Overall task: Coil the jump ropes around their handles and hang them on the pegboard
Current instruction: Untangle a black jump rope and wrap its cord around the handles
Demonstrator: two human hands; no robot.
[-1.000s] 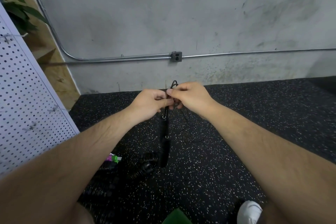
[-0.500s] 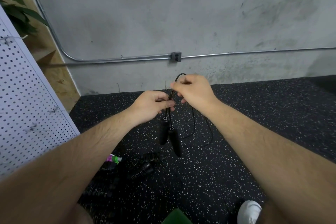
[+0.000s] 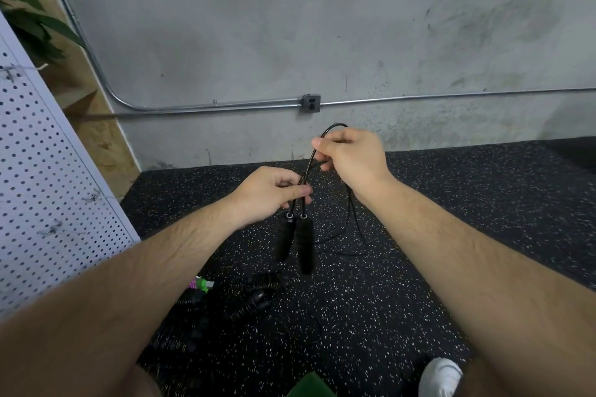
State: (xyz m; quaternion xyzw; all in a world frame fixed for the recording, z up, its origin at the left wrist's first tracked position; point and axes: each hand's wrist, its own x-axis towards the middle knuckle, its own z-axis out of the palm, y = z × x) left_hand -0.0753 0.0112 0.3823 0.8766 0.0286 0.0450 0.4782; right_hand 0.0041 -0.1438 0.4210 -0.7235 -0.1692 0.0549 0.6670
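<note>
Now the left hand pinches the black cord just above both hanging handles; the right hand grips its upper loop; a loosened pinch could probably drop the handles and tangle the trailing cord.

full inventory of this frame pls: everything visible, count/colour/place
jump rope: 1, black, held up in front, cord loops down under the right hand
handles: 2, black, hanging side by side below the left hand
rope pile: count unclear, black with a green-pink bit, on floor by the left forearm
pegboard: 1, white, left edge
hooks: 3 seen, metal, on pegboard
conduit: 1, grey metal, along wall
outlet box: 1, grey, on conduit
plant: 1, green, upper left
floor mat: 1, black, white-speckled
shoe: 1, white, bottom right
left hand: pinches cord just above handles
right hand: pinches cord higher up
</note>
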